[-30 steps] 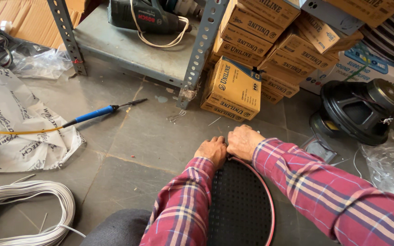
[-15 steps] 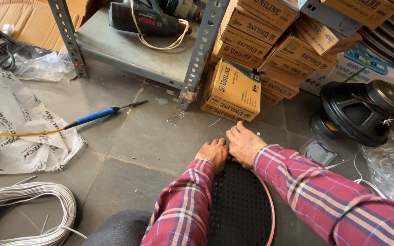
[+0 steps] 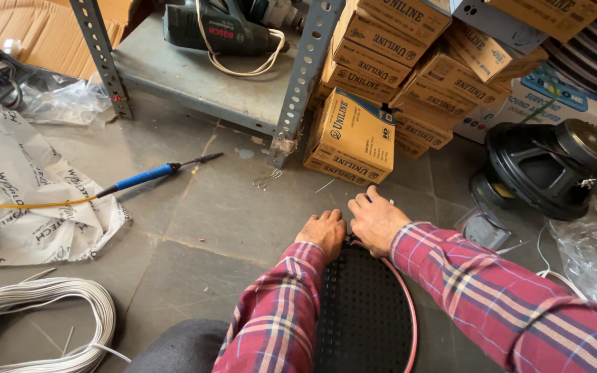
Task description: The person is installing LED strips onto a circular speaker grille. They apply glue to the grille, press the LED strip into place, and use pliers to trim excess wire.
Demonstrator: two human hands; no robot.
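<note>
A round black perforated speaker grille [image 3: 367, 311] with a red rim lies on the grey stone floor between my arms. My left hand [image 3: 324, 231] rests on its far edge with the fingers curled down over the rim. My right hand [image 3: 376, 220] sits beside it, knuckles up, fingers pressed at the same far edge. What the fingertips pinch is hidden under the hands. Both sleeves are red plaid.
A blue-handled soldering iron [image 3: 148, 175] with a yellow cord lies left on the floor by crumpled white plastic [image 3: 32, 207]. A white wire coil [image 3: 36, 314] is near left. Stacked yellow cartons [image 3: 357, 135], a metal rack [image 3: 305, 83] with a drill, and a black speaker driver [image 3: 544, 166] stand ahead.
Both hands stay at the grille's far edge; the right hand has shifted slightly forward and the view has drifted a little.
</note>
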